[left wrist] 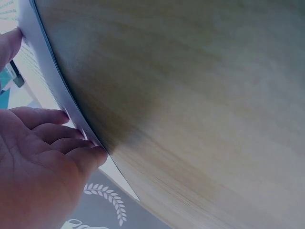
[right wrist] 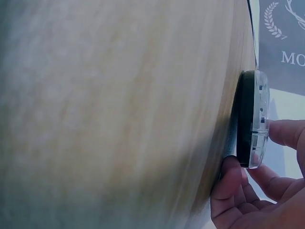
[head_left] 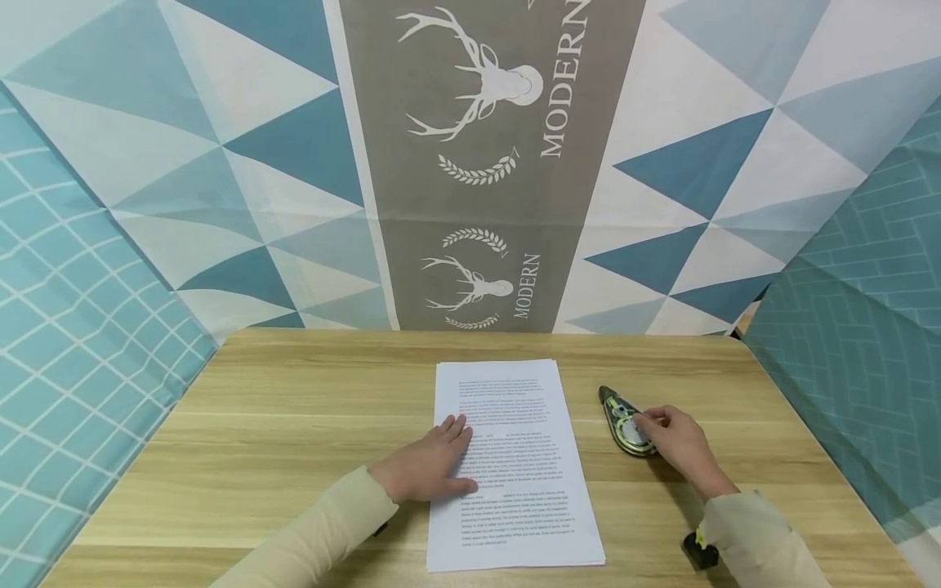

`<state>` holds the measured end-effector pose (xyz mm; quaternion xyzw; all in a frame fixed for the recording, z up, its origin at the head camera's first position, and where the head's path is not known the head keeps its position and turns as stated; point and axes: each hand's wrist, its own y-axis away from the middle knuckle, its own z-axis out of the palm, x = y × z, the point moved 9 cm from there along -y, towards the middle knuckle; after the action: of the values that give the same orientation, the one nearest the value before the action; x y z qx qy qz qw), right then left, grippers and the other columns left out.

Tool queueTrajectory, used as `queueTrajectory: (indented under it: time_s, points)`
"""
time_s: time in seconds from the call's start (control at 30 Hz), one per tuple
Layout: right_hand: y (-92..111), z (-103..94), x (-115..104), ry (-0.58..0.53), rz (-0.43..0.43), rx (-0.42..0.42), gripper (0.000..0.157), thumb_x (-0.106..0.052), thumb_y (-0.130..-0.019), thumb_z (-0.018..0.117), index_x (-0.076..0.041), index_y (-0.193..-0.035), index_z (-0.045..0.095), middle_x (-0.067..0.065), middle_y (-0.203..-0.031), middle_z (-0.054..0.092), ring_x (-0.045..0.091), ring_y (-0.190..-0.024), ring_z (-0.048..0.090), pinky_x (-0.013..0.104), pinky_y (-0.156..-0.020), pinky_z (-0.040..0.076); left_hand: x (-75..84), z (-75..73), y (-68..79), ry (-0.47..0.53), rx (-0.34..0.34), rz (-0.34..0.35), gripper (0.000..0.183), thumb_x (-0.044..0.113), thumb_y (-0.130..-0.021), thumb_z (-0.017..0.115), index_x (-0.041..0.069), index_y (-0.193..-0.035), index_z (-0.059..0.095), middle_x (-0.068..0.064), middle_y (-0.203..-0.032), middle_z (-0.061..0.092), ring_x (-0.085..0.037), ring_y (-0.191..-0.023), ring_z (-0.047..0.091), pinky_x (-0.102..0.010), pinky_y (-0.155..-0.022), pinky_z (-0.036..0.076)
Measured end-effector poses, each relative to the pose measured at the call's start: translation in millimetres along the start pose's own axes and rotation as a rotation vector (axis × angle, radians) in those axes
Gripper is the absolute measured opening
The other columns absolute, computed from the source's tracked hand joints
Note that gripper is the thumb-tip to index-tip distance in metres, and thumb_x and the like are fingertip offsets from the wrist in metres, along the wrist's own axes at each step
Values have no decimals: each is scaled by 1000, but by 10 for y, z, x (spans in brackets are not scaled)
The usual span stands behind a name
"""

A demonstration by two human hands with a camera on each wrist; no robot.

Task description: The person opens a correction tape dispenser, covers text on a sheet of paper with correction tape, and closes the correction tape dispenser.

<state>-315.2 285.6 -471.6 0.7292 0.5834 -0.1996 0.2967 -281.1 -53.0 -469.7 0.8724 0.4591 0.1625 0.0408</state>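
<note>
A printed stack of paper (head_left: 515,531) lies near the middle of the table. My left hand (head_left: 430,464) rests on its left part with the fingers stretched out; in the left wrist view, the left hand (left wrist: 45,157) lies along the paper's edge. To the right of the paper is a correction tape (head_left: 625,425) with a dark tip, a green-and-black body and a clear cover. My right hand (head_left: 680,441) holds its near right end, the thumb on the clear cover. The right wrist view shows the correction tape (right wrist: 255,119) flat along the tabletop, with curled fingers (right wrist: 228,183) at its edge.
The wooden table (head_left: 294,392) reaches back to a patterned cloth (head_left: 478,204) with deer heads and triangles. Teal tiled-pattern cloths hang at the left and right sides. A small black device (head_left: 698,552) sits at the right wrist.
</note>
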Motion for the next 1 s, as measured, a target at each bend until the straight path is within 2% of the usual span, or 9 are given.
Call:
queueTrajectory:
  time_s: [0.4, 0.77, 1.0]
  points:
    - [24, -43, -33, 16, -27, 33, 53, -41, -93, 52, 4, -119, 48, 24, -107, 55, 27, -86, 56, 30, -63, 45, 22, -17, -7, 3, 15, 10, 80, 51, -88, 56, -4, -141, 35, -22, -152, 25, -36, -142, 23, -45, -115, 27]
    - [35, -32, -32, 2, -28, 40, 49, -40, -95, 47, 3, -117, 50, 23, -107, 55, 26, -86, 54, 27, -60, 43, 16, -17, -9, 8, 20, 6, 80, 51, -87, 57, -4, -141, 36, -22, -151, 26, -35, -142, 24, -45, -115, 27]
    - [51, -81, -58, 50, -28, 87, 49, -41, -95, 45, 3, -115, 53, 22, -102, 59, 23, -78, 56, 27, -55, 42, 5, -11, -8, 27, 15, -4, 79, 49, -87, 58, -4, -141, 36, -22, -151, 26, -35, -141, 23, -45, -115, 27]
